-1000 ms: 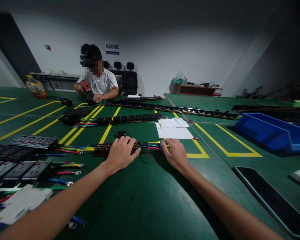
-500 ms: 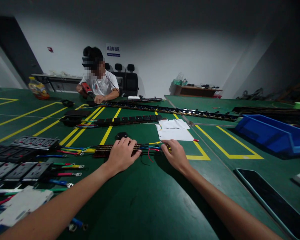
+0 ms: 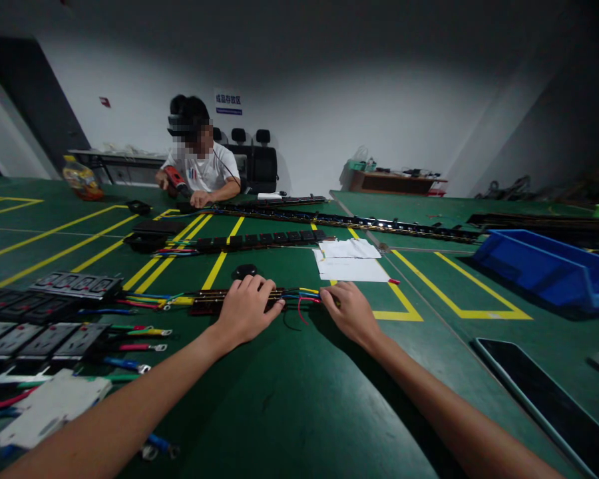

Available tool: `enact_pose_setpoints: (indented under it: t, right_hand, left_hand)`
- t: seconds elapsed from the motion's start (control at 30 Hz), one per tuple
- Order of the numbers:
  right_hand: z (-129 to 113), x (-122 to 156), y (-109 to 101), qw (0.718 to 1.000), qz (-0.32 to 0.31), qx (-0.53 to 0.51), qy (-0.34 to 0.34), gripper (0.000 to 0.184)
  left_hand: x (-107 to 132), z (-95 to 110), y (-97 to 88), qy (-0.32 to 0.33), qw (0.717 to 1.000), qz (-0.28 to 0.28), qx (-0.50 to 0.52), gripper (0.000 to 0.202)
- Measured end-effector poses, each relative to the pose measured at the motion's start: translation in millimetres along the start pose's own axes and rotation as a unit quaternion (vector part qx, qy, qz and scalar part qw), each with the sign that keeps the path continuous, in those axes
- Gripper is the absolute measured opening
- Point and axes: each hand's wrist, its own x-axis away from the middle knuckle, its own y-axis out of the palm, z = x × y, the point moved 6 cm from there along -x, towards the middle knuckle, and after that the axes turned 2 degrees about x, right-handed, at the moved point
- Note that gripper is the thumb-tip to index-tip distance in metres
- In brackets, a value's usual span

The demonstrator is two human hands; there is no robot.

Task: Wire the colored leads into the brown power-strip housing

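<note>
A short black socket strip (image 3: 207, 303) with brass rails and coloured wires at both ends lies across the green table (image 3: 299, 399) in front of me. My left hand (image 3: 247, 309) rests on top of its right half, fingers curled over it and pressing it down. My right hand (image 3: 352, 309) is closed on the bundle of coloured wires (image 3: 302, 296) that comes out of the strip's right end; its fingertips are partly hidden behind the wires.
Socket modules (image 3: 34, 336) and loose lugged wires (image 3: 134, 346) lie at left. White papers (image 3: 349, 263) sit behind my hands. A blue bin (image 3: 544, 269) stands right, a black panel (image 3: 544, 399) near right. Long socket strips (image 3: 349, 223) run across; a person (image 3: 199, 166) with a red drill sits beyond.
My right hand has slid a little left along the wires toward the strip. My left hand stays on the strip. The view has shifted slightly.
</note>
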Motion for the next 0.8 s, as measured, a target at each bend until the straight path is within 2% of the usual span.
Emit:
enact_pose_setpoints:
  t: [0.13,0.27,0.47,0.57,0.67,0.8]
  right_hand:
    - [12,-1,-1,0.994,0.013,-0.095,0.053,0.034]
    - [27,-2,0,0.968,0.008,-0.217,0.123,0.04]
    - [28,-2,-1,0.962,0.012,-0.232,0.141,0.041]
    - [21,0,-9,0.965,0.043,-0.231,0.12,0.042]
    - [7,2,-21,0.972,0.091,-0.21,0.053,0.038]
    - [-6,6,-28,0.981,0.116,-0.155,-0.013,0.032]
  left_hand:
    - [0,0,-0.5,-0.001,1.0,-0.001,0.002,0.04]
    - [0,0,-0.2,-0.003,1.0,-0.006,0.007,0.04]
    - [0,-1,1.6,-0.001,1.0,-0.012,-0.004,0.041]
    - [0,-1,1.8,0.0,1.0,-0.011,-0.001,0.042]
    - [0,-1,1.5,0.002,1.0,-0.006,0.002,0.041]
    - [0,-1,1.3,0.0,1.0,-0.006,0.002,0.041]
